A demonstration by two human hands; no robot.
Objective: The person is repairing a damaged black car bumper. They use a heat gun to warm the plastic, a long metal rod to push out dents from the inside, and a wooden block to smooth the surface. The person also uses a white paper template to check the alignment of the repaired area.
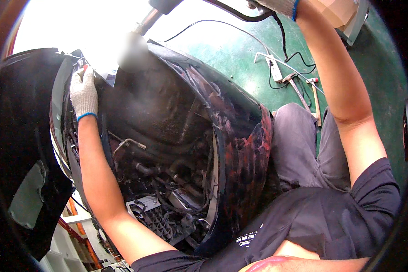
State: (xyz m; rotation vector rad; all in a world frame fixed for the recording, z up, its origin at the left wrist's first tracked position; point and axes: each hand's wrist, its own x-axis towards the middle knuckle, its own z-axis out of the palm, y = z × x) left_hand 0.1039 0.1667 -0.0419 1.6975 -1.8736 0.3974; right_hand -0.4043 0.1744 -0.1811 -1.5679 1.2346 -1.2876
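My left hand point(84, 89), in a white knit glove with a blue cuff, reaches up to the far left edge of a car's open wheel well point(154, 104). Its fingers close by a small red piece point(85, 67) whose kind I cannot make out. At the top edge my right hand point(279, 5), gloved the same way and partly cut off, grips a black corded power tool point(254, 18). The tool's metal tube point(148, 21) points down toward the well, where a blurred patch and glare hide its end. The dark body panel point(240, 131) beside the well is scuffed with reddish and pale marks.
On the green floor point(240, 59) lie a white power strip point(274, 68), cables, a hammer point(299, 93) and a wooden-handled tool point(316, 102). A cardboard box point(337, 11) stands at upper right. Hoses and wiring point(172, 181) fill the near well; a dark panel point(27, 136) rises at left.
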